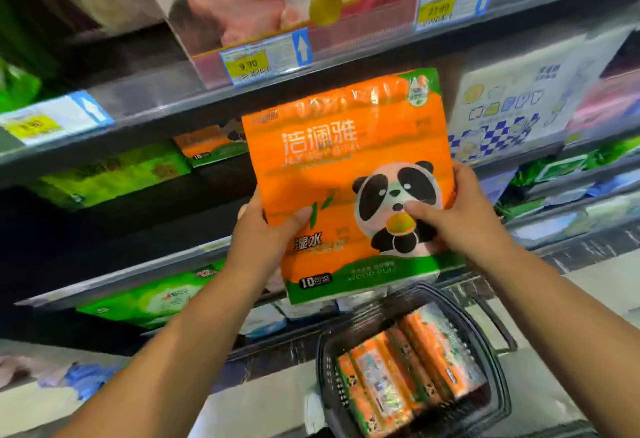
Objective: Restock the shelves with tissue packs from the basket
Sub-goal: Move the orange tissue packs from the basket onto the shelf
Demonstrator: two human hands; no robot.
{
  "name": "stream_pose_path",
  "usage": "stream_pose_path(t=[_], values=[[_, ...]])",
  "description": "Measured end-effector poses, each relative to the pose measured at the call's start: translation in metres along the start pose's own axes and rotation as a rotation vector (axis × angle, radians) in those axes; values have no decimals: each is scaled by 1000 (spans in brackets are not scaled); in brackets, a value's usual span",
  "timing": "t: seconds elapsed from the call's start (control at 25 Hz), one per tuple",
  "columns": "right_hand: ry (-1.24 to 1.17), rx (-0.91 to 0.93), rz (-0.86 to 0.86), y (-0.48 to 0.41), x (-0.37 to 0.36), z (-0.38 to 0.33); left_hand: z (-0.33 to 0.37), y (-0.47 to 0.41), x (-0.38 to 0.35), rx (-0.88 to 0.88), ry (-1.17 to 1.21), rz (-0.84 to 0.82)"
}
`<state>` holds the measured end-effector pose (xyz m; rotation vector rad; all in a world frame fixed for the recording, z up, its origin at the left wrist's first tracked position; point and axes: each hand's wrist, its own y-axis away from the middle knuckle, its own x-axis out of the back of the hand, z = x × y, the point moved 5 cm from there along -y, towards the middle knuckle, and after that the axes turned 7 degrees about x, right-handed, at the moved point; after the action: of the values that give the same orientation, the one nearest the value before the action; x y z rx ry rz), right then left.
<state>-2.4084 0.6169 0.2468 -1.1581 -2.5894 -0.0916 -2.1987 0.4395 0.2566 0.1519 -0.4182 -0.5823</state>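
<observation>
Orange tissue pack (346,174) between both hands.

Orange panda-print plastic tissue packs (346,178): 1 held, 1 shelved, 3+ in 1 black mesh basket (327,368); 3 yellow price labels (247,63).

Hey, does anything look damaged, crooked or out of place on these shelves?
Nothing stands out. The orange tissue pack in the left hand and right hand looks intact, and the packs in the basket lie side by side.
</observation>
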Motion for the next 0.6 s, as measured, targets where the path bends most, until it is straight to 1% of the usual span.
stream_pose_path(t=[0.16, 0.32, 0.48, 0.6], values=[[40, 5, -91, -35, -10, -4, 15, -22, 2, 12, 66, -8], [151, -1, -144, -68, -16, -2, 20, -46, 1, 19, 14, 1], [283, 37, -157, -96, -24, -6, 23, -72, 2, 74, -44, 32], [260, 41, -123, -112, -30, -10, 30, -93, 3, 65, -41, 37]])
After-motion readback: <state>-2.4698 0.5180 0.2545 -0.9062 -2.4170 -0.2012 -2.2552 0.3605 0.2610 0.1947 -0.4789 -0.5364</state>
